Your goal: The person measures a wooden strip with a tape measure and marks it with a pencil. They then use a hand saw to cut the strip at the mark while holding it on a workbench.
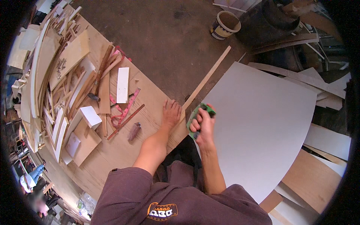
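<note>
My left hand (172, 112) lies on the plywood tabletop (150, 112) near its right edge, fingers stretched out, its side against a long thin wood strip (210, 76). That strip runs along the edge and juts out past the table over the floor. Closed around the handle of a green-and-black handsaw (192, 119) is my right hand (203, 125), just right of the strip. I see the saw nearly from above, so its blade and any contact with the wood cannot be made out.
Wood offcuts (75, 80) pile up on the table's left, with a hammer (93, 97) among them. Nearer lie a pink tape measure (129, 103), a white block (123, 85) and a reddish stick (125, 122). A large white panel (258, 127) stands right; a bucket (225, 24) stands beyond.
</note>
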Tool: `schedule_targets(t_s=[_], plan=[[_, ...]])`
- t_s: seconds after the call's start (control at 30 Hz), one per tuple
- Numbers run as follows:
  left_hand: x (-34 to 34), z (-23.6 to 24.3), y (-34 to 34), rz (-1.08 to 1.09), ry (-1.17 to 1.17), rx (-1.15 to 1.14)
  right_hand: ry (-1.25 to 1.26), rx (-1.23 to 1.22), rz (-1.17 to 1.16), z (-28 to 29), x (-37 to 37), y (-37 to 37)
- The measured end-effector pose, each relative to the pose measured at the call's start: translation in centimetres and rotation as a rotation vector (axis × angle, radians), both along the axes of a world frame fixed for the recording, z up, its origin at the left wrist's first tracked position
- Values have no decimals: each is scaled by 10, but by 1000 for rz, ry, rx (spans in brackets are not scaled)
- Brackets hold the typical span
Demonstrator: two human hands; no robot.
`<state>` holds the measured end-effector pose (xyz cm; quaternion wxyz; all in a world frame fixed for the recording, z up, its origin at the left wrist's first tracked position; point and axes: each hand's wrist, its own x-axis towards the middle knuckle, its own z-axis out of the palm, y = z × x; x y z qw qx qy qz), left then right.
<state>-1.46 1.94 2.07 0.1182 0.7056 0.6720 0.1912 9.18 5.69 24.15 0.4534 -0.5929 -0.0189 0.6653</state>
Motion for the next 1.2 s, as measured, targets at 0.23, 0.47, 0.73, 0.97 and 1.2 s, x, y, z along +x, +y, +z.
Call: schedule_targets(t_s=[0.23, 0.47, 0.73, 0.97, 1.2], plan=[[-3, -10, -3, 19, 26, 48, 10, -36, 19, -18, 2, 19], [7, -8, 2, -23, 6, 14, -44, 26, -24, -35, -1, 10], [0, -9, -7, -11, 68, 50, 38, -31, 11, 33, 6, -6], [13, -8, 7, -13, -69, 78, -116, -3, -18, -66, 7, 22], [5, -9, -2, 12, -16, 63, 50, 24, 12, 2, 16, -1]])
